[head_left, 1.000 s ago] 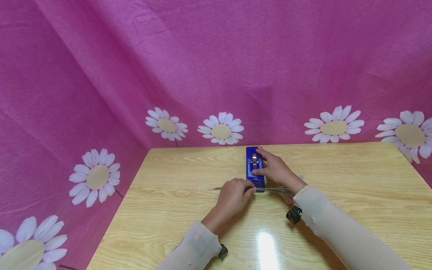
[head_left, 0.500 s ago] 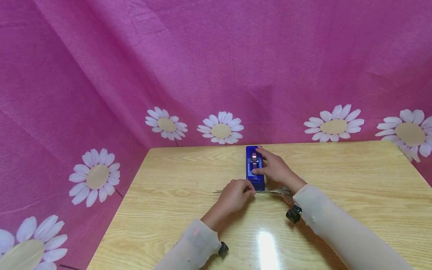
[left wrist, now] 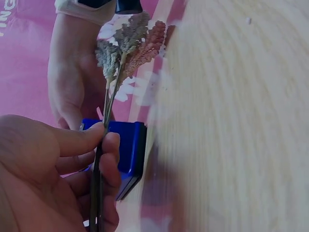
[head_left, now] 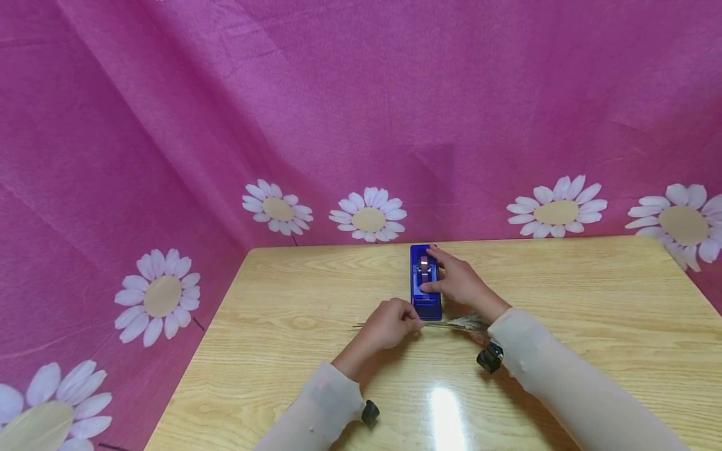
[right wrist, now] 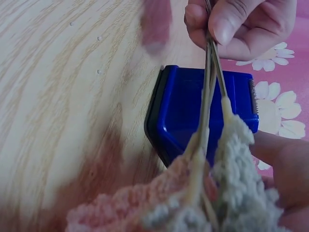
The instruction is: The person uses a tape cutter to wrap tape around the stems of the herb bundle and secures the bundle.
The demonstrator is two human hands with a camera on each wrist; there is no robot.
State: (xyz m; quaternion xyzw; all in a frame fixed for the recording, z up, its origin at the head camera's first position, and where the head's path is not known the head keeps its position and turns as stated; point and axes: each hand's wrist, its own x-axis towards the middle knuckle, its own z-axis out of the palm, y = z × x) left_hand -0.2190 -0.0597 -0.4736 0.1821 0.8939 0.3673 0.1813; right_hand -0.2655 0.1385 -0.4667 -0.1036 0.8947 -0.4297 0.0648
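Observation:
My left hand (head_left: 389, 324) pinches the thin stems (left wrist: 111, 99) of a small bunch of flower sprigs between thumb and curled fingers. The heads are fluffy, one pink (left wrist: 147, 48) and two grey-green (left wrist: 133, 36), and they point toward the right forearm. A blue tape dispenser (head_left: 427, 308) stands at the table's far side, a roll of tape (head_left: 425, 264) in its middle. My right hand (head_left: 459, 280) grips its right side, thumb near the roll and fingers at the far end. The stems cross just in front of its near end, where a serrated cutter (right wrist: 255, 96) shows.
The wood-grain table (head_left: 282, 376) meets a pink cloth (head_left: 361, 125) printed with daisies at its back and left edges. Black wrist cameras hang at both cuffs, the right one (head_left: 489, 358) close below the flower heads. Light glares off the near tabletop.
My left hand and the stems have shifted slightly toward me, from over the dispenser's near end to just in front of it. The right hand and dispenser have stayed in place.

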